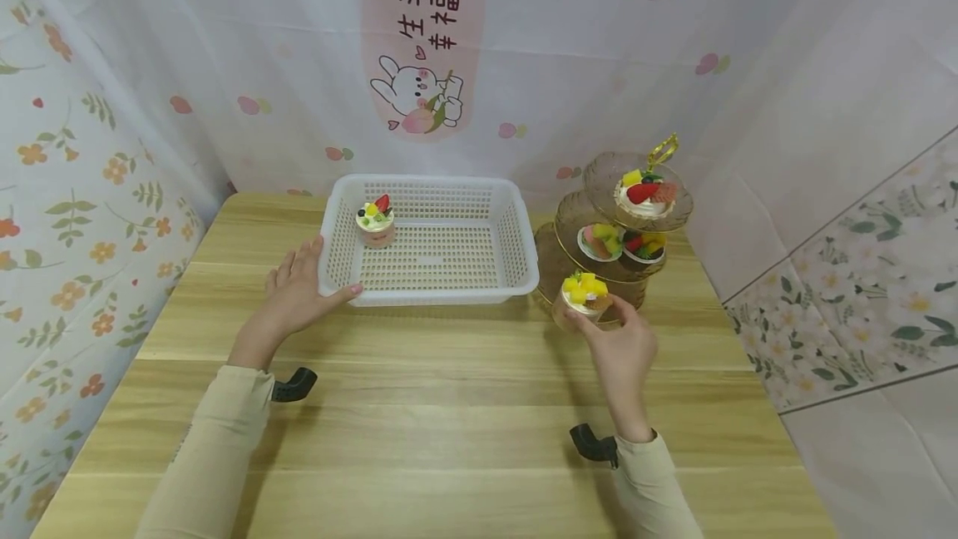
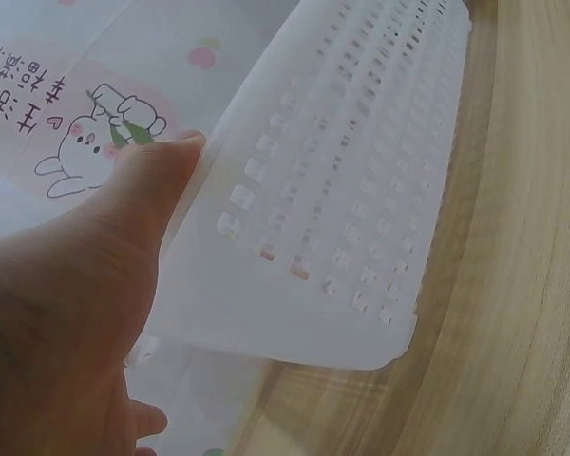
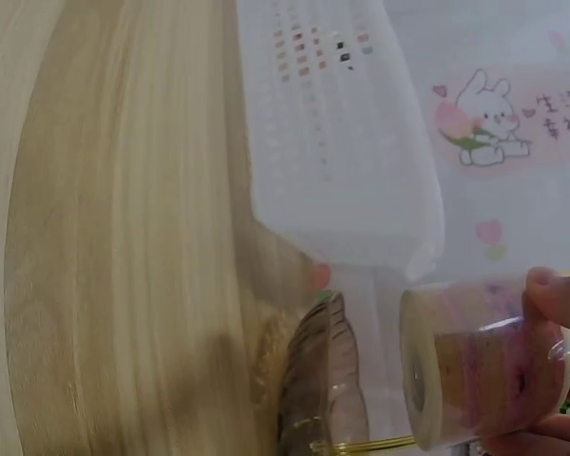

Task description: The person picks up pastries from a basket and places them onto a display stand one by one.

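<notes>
My right hand (image 1: 624, 348) pinches a clear dessert cup (image 1: 582, 298) topped with yellow fruit cubes, beside the lower tiers of the stand. Layers of cake show through the cup's side in the right wrist view, where the thumb (image 3: 556, 294) presses its wall. At the near left corner of the white plastic basket (image 1: 430, 299), my left hand (image 1: 295, 285) rests with fingers spread along the outside and thumb on the rim. Inside that basket, toward its left end, stands another dessert cup (image 1: 377, 227) with a strawberry and green fruit.
A tiered amber stand (image 1: 565, 227) with a gold handle (image 1: 662, 152) stands right of the basket. On its top tier is a strawberry-topped dessert (image 1: 644, 196); two fruit tarts (image 1: 600, 241) sit on the middle tier. The wooden table (image 1: 419, 422) meets a printed curtain (image 1: 299, 90) behind.
</notes>
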{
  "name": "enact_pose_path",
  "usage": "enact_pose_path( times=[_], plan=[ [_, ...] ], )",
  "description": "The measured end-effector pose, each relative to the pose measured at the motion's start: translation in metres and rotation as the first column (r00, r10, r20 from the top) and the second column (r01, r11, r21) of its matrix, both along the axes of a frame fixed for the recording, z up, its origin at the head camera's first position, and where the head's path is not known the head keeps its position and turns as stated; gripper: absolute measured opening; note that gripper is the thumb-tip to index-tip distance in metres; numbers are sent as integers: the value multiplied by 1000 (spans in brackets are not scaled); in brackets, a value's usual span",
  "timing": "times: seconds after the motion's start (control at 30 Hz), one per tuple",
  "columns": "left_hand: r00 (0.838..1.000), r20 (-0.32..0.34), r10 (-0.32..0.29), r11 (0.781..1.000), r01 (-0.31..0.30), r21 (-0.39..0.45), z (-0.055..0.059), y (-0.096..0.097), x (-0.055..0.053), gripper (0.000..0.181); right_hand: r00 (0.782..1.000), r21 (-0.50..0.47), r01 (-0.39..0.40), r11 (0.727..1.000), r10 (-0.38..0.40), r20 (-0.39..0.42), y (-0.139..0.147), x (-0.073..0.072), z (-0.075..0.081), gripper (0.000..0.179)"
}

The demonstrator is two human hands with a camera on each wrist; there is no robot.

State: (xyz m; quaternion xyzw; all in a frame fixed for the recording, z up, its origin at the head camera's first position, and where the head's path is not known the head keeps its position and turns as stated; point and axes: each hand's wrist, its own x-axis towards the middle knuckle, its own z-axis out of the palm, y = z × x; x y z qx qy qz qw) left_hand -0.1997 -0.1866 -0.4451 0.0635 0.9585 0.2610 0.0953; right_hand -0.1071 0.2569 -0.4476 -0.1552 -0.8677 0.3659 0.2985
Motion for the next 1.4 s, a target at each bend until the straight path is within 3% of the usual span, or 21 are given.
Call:
enact_pose_path(
  times=[0.57, 0.8, 1.4],
  plan=[
    [1000, 4, -4, 1000, 4, 8, 3, 0, 1, 118, 997, 49, 66, 997, -68, 35, 0, -17, -17, 65],
    [1000, 6, 6, 1000, -6, 14, 3, 0, 2, 118, 995, 75, 91, 993, -93, 27, -1, -23, -17, 60],
    [1000, 6, 1, 1000, -1, 11, 1, 0, 1, 118, 986, 129, 109, 986, -124, 111, 5, -38, -20, 54]
  ],
)
